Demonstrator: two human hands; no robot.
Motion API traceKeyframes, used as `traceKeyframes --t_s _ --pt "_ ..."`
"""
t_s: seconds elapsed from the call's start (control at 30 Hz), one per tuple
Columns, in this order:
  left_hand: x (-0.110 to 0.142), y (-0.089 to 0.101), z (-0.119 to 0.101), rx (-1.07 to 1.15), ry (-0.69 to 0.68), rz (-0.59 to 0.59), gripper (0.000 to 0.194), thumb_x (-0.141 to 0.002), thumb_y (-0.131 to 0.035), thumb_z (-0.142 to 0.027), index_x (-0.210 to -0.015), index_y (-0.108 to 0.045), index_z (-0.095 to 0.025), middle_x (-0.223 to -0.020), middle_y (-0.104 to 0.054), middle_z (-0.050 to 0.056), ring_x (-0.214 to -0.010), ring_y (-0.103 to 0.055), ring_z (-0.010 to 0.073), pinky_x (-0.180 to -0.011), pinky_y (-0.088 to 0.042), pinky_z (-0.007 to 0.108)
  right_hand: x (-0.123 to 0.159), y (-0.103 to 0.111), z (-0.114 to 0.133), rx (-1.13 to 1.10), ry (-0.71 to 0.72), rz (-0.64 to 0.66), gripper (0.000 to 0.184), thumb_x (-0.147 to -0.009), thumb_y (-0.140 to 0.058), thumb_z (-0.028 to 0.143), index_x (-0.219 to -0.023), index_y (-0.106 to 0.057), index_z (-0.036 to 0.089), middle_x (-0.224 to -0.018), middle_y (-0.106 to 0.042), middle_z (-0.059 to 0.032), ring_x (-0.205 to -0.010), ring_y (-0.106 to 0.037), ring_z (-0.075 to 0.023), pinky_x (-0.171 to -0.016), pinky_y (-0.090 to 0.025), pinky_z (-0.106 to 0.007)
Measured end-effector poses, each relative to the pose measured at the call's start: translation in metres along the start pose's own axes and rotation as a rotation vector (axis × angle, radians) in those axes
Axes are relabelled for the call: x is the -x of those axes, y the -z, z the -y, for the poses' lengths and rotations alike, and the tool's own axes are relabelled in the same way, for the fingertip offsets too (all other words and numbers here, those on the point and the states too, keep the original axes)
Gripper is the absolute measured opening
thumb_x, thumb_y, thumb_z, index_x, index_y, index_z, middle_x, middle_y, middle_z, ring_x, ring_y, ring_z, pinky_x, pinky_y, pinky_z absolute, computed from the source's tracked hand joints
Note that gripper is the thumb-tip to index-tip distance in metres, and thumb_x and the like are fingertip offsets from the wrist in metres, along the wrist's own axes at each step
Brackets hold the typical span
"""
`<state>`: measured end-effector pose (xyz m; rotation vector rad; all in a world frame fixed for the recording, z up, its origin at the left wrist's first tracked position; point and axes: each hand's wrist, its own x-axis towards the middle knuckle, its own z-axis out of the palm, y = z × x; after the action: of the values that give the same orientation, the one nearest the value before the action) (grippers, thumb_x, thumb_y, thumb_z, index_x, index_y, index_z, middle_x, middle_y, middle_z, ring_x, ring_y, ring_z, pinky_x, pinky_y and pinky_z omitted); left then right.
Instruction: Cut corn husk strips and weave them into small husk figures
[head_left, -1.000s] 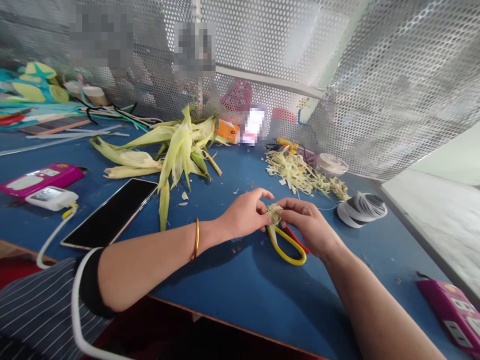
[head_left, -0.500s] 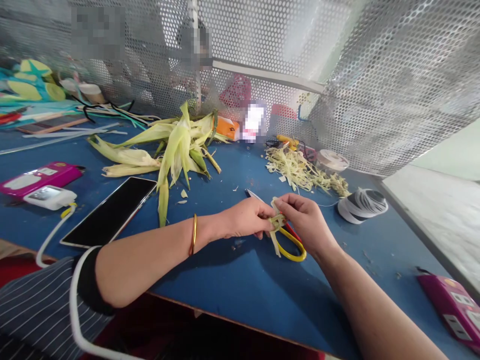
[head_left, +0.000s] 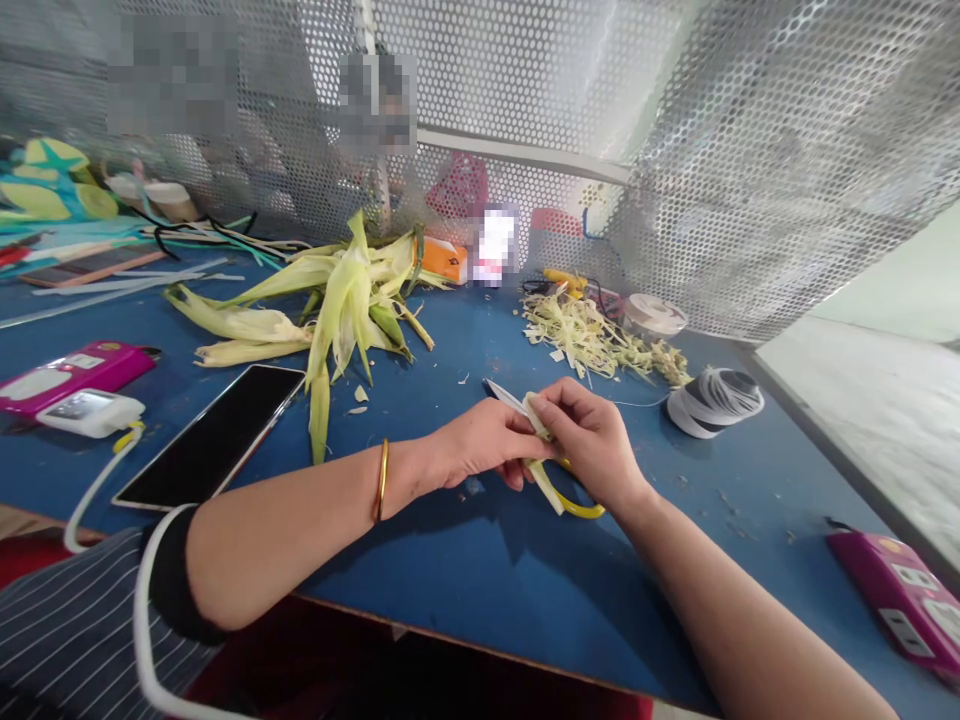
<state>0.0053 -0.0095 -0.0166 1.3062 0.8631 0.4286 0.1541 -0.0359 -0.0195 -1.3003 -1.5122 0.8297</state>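
Observation:
A pale strip of corn husk [head_left: 543, 484] runs between my two hands, one end hanging below the fingers. My left hand [head_left: 491, 440] is closed, pinching the strip from the left. Against it, my right hand [head_left: 589, 435] is closed on the strip's upper part with thumb and forefinger. The scissors [head_left: 583, 508] lie on the table under both hands; their yellow handle and pointed blades show, the middle is hidden. Beyond my left hand rests a heap of green corn husks [head_left: 349, 300]. Past my right hand is a pile of shredded husk [head_left: 574, 330].
On the blue table [head_left: 465, 590] lie a black-screened phone [head_left: 214, 435], a magenta power strip [head_left: 79, 375] with a white cable, and a second power strip [head_left: 900, 600] at right. A grey-white yarn spool [head_left: 714, 403] and tape roll [head_left: 654, 315] stand right. A perforated screen [head_left: 517, 80] closes the back.
Both hands have drawn closer together around the husk strip, and my right fingers now cover more of it and of the scissors' handle. The whole view has shifted slightly.

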Motion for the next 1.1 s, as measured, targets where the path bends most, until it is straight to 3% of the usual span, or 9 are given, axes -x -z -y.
traceKeyframes --t_s 0.13,0.2,0.3,0.43,0.57,0.67,0.87,1.0,1.1 --pt "0.002 -0.002 0.000 -0.007 -0.014 0.020 0.012 -0.074 -0.068 -0.025 -0.071 -0.068 -0.014 -0.057 -0.058 -0.002 -0.047 -0.054 0.0088 -0.053 -0.050 0.024 0.002 -0.001 0.004 0.161 0.243 -0.017 0.025 -0.088 -0.056 0.035 -0.068 -0.057 0.021 -0.070 -0.055 -0.0012 -0.068 -0.050 -0.0148 -0.065 -0.042 -0.029" --pt "0.004 -0.002 -0.001 -0.008 -0.002 0.051 0.010 -0.074 -0.066 -0.023 -0.071 -0.068 -0.014 -0.059 -0.059 -0.002 -0.047 -0.055 0.0092 -0.054 -0.050 0.025 0.002 -0.002 0.004 0.191 0.284 -0.031 0.025 -0.088 -0.056 0.032 -0.066 -0.057 0.021 -0.070 -0.055 -0.0011 -0.067 -0.050 -0.0147 -0.065 -0.042 -0.029" --pt "0.006 -0.001 -0.004 0.022 0.020 0.050 0.013 -0.074 -0.065 -0.023 -0.064 -0.064 -0.014 -0.058 -0.058 -0.002 -0.048 -0.056 0.0093 -0.056 -0.050 0.026 0.000 -0.001 0.002 0.158 0.180 -0.071 0.026 -0.087 -0.059 0.036 -0.066 -0.057 0.021 -0.069 -0.055 -0.0002 -0.064 -0.049 -0.0139 -0.063 -0.041 -0.028" --pt "0.005 0.004 -0.010 0.136 0.044 -0.059 0.012 -0.073 -0.069 -0.025 -0.068 -0.067 -0.013 -0.059 -0.061 0.000 -0.052 -0.058 0.0103 -0.062 -0.053 0.027 -0.007 0.010 0.001 0.045 -0.044 -0.060 0.033 -0.084 -0.058 0.051 -0.078 -0.065 0.019 -0.069 -0.059 -0.0005 -0.063 -0.051 -0.0144 -0.059 -0.040 -0.027" --pt "0.001 0.010 -0.012 0.186 0.067 -0.141 0.012 -0.074 -0.070 -0.025 -0.071 -0.069 -0.013 -0.062 -0.065 0.002 -0.056 -0.063 0.0119 -0.065 -0.053 0.027 -0.011 0.019 0.001 0.010 -0.109 0.070 0.039 -0.079 -0.064 0.056 -0.075 -0.064 0.017 -0.065 -0.060 -0.0008 -0.062 -0.051 -0.0139 -0.057 -0.039 -0.026" --pt "0.000 0.011 -0.009 0.162 0.054 -0.140 0.015 -0.072 -0.072 -0.028 -0.070 -0.069 -0.013 -0.065 -0.068 0.003 -0.058 -0.063 0.0120 -0.065 -0.053 0.027 -0.010 0.017 0.001 -0.070 -0.142 0.062 0.036 -0.072 -0.071 0.052 -0.070 -0.063 0.017 -0.061 -0.060 0.0005 -0.057 -0.048 -0.0123 -0.055 -0.038 -0.025" --pt "0.000 0.012 -0.009 0.149 0.026 -0.119 0.017 -0.067 -0.075 -0.030 -0.070 -0.071 -0.013 -0.064 -0.068 0.003 -0.056 -0.062 0.0119 -0.063 -0.053 0.027 -0.004 0.005 -0.002 -0.165 -0.155 -0.072 0.028 -0.071 -0.072 0.044 -0.065 -0.061 0.019 -0.057 -0.060 0.0013 -0.053 -0.047 -0.0119 -0.053 -0.038 -0.026" --pt "0.000 0.013 -0.011 0.182 0.073 -0.119 0.021 -0.064 -0.078 -0.031 -0.069 -0.071 -0.012 -0.063 -0.068 0.004 -0.056 -0.063 0.0126 -0.063 -0.053 0.026 -0.006 0.005 -0.007 -0.080 -0.132 -0.083 0.026 -0.078 -0.065 0.043 -0.068 -0.061 0.020 -0.060 -0.062 -0.0003 -0.057 -0.053 -0.0151 -0.058 -0.043 -0.029" --pt "0.000 0.016 -0.011 0.278 0.117 -0.172 0.027 -0.064 -0.079 -0.034 -0.079 -0.074 -0.012 -0.069 -0.071 0.006 -0.062 -0.065 0.0128 -0.064 -0.052 0.024 -0.005 0.010 -0.004 0.225 0.106 -0.235 0.019 -0.086 -0.060 0.038 -0.084 -0.065 0.020 -0.080 -0.068 -0.0046 -0.076 -0.061 -0.0206 -0.069 -0.046 -0.033"
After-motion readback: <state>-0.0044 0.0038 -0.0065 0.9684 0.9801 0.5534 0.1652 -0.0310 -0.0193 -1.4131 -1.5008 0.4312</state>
